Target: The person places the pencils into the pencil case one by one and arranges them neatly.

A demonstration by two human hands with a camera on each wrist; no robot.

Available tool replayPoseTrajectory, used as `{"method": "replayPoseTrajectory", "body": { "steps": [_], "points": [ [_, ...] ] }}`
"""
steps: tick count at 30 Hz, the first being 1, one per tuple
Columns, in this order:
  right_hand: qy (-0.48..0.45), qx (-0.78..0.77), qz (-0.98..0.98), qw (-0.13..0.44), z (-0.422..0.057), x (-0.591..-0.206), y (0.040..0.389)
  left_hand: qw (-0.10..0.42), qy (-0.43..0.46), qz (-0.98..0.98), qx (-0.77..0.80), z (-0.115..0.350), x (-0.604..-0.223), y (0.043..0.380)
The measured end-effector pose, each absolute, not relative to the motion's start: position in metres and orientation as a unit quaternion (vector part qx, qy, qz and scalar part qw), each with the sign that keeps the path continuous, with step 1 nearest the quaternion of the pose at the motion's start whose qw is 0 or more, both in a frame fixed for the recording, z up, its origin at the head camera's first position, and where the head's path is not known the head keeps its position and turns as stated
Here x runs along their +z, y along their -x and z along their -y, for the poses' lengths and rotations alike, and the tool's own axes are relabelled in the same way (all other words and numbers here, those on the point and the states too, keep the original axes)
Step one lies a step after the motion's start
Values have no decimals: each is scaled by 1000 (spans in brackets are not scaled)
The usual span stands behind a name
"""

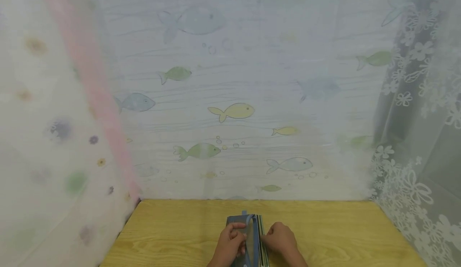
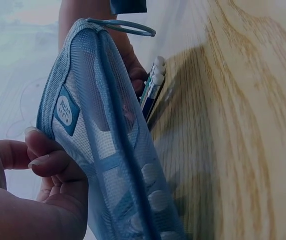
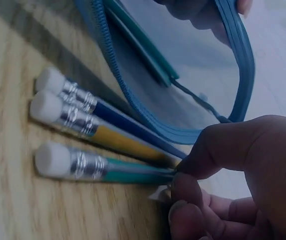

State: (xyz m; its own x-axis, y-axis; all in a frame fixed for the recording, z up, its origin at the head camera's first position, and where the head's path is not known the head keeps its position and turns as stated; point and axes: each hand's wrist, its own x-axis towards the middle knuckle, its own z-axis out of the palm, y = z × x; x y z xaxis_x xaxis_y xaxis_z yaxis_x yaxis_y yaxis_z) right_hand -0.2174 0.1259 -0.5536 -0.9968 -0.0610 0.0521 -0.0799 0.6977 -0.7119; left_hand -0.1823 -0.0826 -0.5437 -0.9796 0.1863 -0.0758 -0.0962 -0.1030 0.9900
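Observation:
A blue mesh pencil case (image 1: 235, 220) lies lengthwise on the table, its zipped mouth gaping in the right wrist view. My left hand (image 1: 230, 243) pinches the case's edge near the zipper (image 3: 245, 65). Beside the case's right side, my right hand (image 1: 282, 241) pinches the green pencil (image 3: 130, 171) between thumb and forefinger. A yellow pencil (image 3: 122, 143) and a blue pencil (image 3: 125, 121) lie alongside, with white erasers pointing away from the hand. Inside the mouth shows a teal stick-like item (image 3: 148, 52). White round shapes (image 2: 158, 200) show at the mesh side, not clear as to kind.
The wood-grain table (image 1: 173, 235) spreads to both sides of the case. Behind it hangs a fish-print curtain (image 1: 234, 59). A flower-patterned lace curtain (image 1: 414, 187) borders the right, and a spotted cloth (image 1: 54, 159) the left.

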Motion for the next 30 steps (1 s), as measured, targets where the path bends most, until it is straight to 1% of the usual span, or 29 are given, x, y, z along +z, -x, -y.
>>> {"method": "replayPoseTrajectory", "body": {
  "steps": [11, 19, 22, 30],
  "points": [
    [31, 344, 938, 32, -113, -553, 210, 95, -28, -661, 744, 83, -543, 182],
    [37, 324, 944, 40, -109, -554, 210, 96, -34, -658, 746, 83, -542, 181],
    [38, 323, 945, 37, -108, -553, 210, 95, -33, -659, 745, 83, -542, 181],
    [55, 294, 954, 6, -101, -543, 203, 93, -29, -664, 742, 83, -542, 181]
  ]
}}
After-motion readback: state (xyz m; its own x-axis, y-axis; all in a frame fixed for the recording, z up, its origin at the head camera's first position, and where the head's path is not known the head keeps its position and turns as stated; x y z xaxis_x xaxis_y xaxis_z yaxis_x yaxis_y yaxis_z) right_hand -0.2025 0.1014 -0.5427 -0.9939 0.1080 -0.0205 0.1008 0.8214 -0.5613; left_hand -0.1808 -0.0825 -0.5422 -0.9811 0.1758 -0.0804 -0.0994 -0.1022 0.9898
